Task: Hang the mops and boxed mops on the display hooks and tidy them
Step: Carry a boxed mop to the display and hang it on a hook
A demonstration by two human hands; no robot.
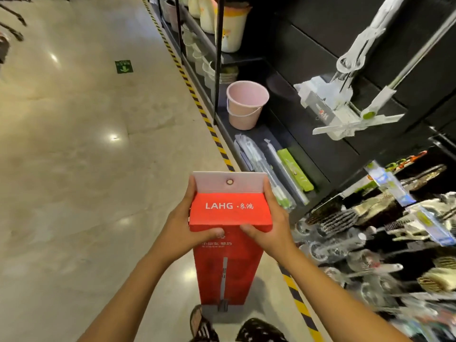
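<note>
Shop floor, red boxed mop upright

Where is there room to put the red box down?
The floor left of the striped tape is bare. So is the shelf between the pink bucket and the hanging mops. The brushes are crowded.
</note>
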